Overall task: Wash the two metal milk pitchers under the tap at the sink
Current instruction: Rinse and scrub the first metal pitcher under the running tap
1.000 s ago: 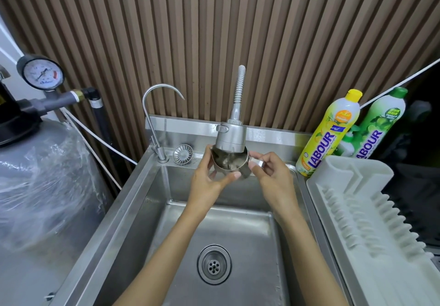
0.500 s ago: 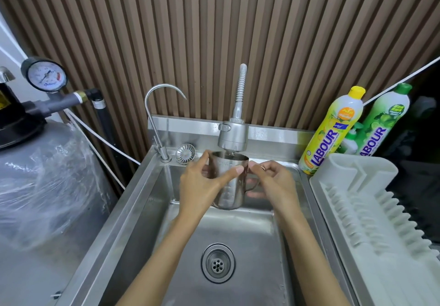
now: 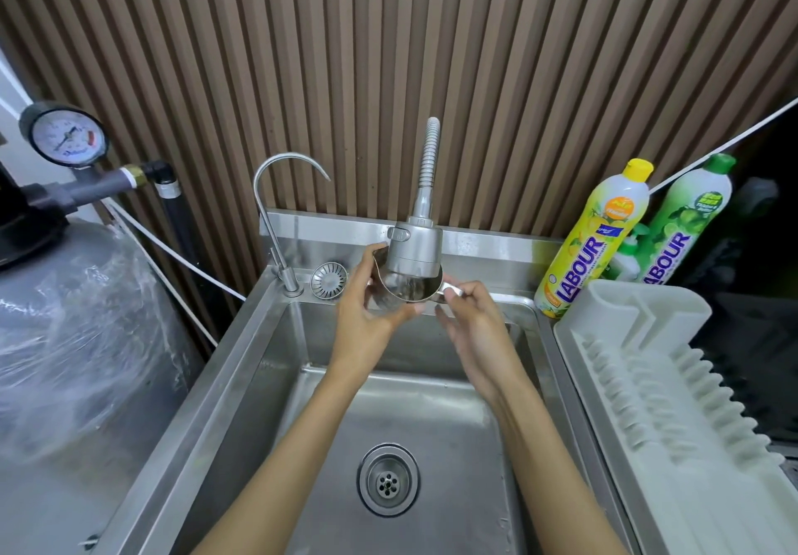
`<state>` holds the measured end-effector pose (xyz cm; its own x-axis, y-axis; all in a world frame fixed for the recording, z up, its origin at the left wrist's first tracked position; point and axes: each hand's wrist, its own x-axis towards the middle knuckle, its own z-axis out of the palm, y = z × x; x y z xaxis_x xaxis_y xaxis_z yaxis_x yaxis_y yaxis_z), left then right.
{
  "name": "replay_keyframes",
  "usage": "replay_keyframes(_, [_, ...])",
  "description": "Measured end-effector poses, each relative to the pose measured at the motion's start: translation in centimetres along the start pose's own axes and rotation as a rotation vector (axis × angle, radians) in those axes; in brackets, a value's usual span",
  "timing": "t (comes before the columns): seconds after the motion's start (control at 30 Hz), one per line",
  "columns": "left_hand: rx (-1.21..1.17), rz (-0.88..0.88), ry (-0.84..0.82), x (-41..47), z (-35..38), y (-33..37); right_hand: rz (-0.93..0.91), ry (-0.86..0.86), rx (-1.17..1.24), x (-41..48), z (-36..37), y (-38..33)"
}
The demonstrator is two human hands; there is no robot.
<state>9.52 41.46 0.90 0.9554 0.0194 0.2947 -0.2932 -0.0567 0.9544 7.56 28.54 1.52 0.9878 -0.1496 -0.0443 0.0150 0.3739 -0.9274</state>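
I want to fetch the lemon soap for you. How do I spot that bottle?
Find the steel sink, then its back right corner, where two soap bottles stand behind the white plastic drying rack. Yours is the yellow-capped yellow bottle nearer the sink; the green-capped green bottle stands farther right.

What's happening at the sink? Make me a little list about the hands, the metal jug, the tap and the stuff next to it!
Left hand: grips the body of the milk pitcher
Right hand: pinches the pitcher's handle
Pitcher: held up over the sink, mouth close under the spray tap
Second pitcher: not in view
Drain: in the basin floor, uncovered
Right of sink: yellow bottle, green bottle, white dish rack
Left of spray tap: thin curved tap
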Motion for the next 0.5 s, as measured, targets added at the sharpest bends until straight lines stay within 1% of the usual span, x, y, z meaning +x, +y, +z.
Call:
replay_keyframes(0.1, [0.156, 0.116, 0.041, -0.5, -0.7, 0.1, 0.082, -0.083, 0.098, 0.0, 0.0, 1.1])
replay_keyframes(0.17, [0.241, 0.166, 0.073, -1.0, -0.8, 0.0, 0.093, -0.082, 0.111, -0.2, 0.0, 1.5])
replay_keyframes(0.2, [0.266, 0.16, 0.093, -1.3, -0.8, 0.1, 0.086, -0.075, 0.082, -0.4, 0.0, 1.5])
replay_keyframes(0.33, [0.368, 0.012, 0.17, -2.1, -0.8, 0.8, 0.054, 0.007, -0.196, -1.1, -0.4, 0.8])
replay_keyframes(0.43, [0.366, -0.084, 0.119, -2.3, -0.9, 1.2, 0.061, 0.086, -0.325, -1.7, -0.5, -0.5])
replay_keyframes(0.5, [0.3, -0.138, 0.062, -2.2, -0.8, 1.2, 0.037, 0.143, -0.466, -1.7, -0.7, -1.3])
